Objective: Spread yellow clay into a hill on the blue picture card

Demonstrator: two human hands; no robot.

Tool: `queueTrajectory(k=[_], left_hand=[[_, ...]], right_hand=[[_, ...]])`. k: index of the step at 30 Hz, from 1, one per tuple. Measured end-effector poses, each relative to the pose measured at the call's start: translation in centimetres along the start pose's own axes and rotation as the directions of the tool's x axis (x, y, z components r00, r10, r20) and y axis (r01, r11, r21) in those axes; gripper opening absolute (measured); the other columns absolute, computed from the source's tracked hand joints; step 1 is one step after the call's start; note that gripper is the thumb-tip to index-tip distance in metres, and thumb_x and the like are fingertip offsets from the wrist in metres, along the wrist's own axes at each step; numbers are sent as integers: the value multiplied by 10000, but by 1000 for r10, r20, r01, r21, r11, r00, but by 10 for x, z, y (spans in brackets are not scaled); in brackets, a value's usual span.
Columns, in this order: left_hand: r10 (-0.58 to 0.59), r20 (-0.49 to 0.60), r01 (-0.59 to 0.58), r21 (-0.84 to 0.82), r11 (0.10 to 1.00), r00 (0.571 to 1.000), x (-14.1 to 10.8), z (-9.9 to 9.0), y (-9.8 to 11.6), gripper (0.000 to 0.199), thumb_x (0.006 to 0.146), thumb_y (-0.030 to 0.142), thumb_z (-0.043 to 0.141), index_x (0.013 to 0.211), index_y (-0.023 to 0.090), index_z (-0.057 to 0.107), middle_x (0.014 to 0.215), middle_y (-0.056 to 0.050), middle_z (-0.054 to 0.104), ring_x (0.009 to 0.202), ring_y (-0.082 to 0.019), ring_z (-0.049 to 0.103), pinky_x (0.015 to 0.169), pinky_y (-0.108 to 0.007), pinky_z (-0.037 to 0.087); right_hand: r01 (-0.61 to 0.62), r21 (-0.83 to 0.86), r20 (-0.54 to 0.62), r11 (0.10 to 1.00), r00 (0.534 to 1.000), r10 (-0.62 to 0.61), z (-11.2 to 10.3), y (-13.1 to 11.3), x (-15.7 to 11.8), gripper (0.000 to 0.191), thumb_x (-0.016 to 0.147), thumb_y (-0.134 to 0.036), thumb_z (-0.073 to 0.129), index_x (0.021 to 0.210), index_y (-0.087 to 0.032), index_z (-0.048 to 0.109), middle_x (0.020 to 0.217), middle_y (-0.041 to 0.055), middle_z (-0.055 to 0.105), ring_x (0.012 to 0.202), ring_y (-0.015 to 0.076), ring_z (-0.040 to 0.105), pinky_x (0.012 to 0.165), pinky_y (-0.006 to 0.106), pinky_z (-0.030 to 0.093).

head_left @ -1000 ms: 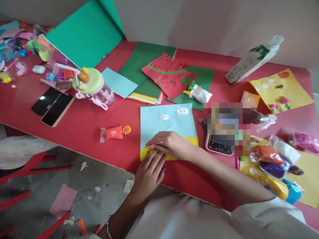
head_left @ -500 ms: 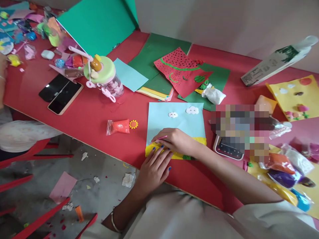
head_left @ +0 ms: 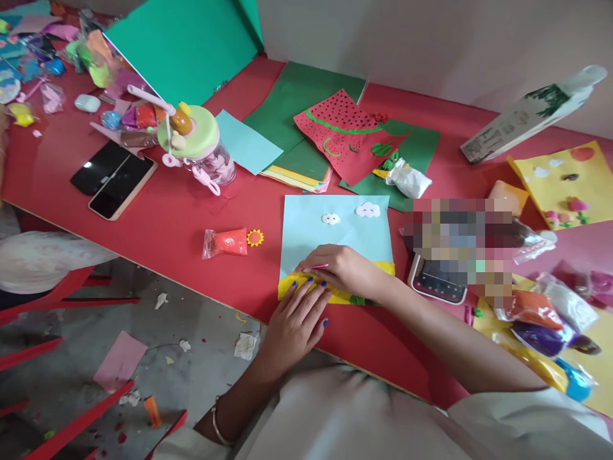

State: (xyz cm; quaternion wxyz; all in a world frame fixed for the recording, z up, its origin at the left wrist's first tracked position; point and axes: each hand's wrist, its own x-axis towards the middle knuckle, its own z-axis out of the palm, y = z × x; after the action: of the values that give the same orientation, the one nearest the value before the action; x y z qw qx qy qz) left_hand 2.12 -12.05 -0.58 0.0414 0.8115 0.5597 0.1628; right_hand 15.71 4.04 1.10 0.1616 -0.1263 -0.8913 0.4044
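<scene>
The left hand [head_left: 295, 319] lies flat, fingers spread apart and gripping nothing, its blue-nailed tips pressing the soft yellow clay strip [head_left: 292, 285] along the near edge of the light blue paper sheet [head_left: 306, 230]. The right hand [head_left: 345, 269] arches over the same strip, its grip pinched together on a thin pink stick [head_left: 317, 266]. Two puffy white clay clouds [head_left: 368, 209] sit near the sheet's far edge on the red surface [head_left: 163, 223].

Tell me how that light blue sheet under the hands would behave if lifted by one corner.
The light blue sheet looks thin and lies flat, so it would probably flop. The yellow clay strip along its near edge likely weighs that side down. The small white clouds might peel off if it bends.
</scene>
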Motion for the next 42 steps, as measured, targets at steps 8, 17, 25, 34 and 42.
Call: queueTrajectory(k=[8, 17, 25, 34, 42], left_hand=[[-2, 18, 2, -2, 1000, 1000, -1, 0, 1, 452, 975, 231, 427, 1417, 150, 482, 1393, -58, 591, 1343, -226, 493, 1175, -398, 332], [-2, 32, 2, -19, 1000, 1000, -1, 0, 1, 484, 972, 216, 424, 1450, 145, 433, 1392, -78, 587, 1361, -236, 475, 1175, -412, 338], [-62, -234, 38, -102, 994, 970, 6, -17, -20, 504, 910, 60, 438, 1366, 258, 520, 1095, -56, 691, 1147, -212, 622, 1066, -409, 452], [-113, -88, 107, -74, 992, 990, 26, -25, -71, 394, 901, 47, 431, 1169, 219, 663, 1065, -69, 681, 1017, -222, 603, 933, -407, 494], [-126, -59, 121, -90, 989, 990, 11, -22, -64, 476, 883, 39, 425, 1245, 258, 644, 1222, -54, 671, 1194, -230, 562, 1065, -448, 442]], right_hand=[[-13, -36, 14, 999, 1000, 13, -4, 0, -3, 337, 1018, -245, 374, 1120, -191, 691, 1066, 97, 727, 973, 205, 675, 845, 362, 554], [-51, -109, 5, 993, 999, 52, -9, 2, -9, 328, 1012, -227, 385, 1107, -184, 696, 1043, 82, 735, 930, 203, 678, 803, 347, 551], [-135, -19, -126, 991, 983, 131, -22, -13, -13, 273, 1005, -246, 446, 1076, -206, 706, 1026, 51, 747, 942, 175, 686, 838, 327, 555], [-234, -68, -165, 970, 961, 221, -24, -22, -31, 265, 1003, -229, 455, 1163, -202, 664, 1064, 67, 734, 949, 184, 694, 807, 310, 549], [-267, -210, -93, 941, 963, 252, -14, -18, -36, 287, 997, -172, 440, 1191, -233, 641, 1126, 55, 725, 980, 186, 703, 783, 282, 550]])
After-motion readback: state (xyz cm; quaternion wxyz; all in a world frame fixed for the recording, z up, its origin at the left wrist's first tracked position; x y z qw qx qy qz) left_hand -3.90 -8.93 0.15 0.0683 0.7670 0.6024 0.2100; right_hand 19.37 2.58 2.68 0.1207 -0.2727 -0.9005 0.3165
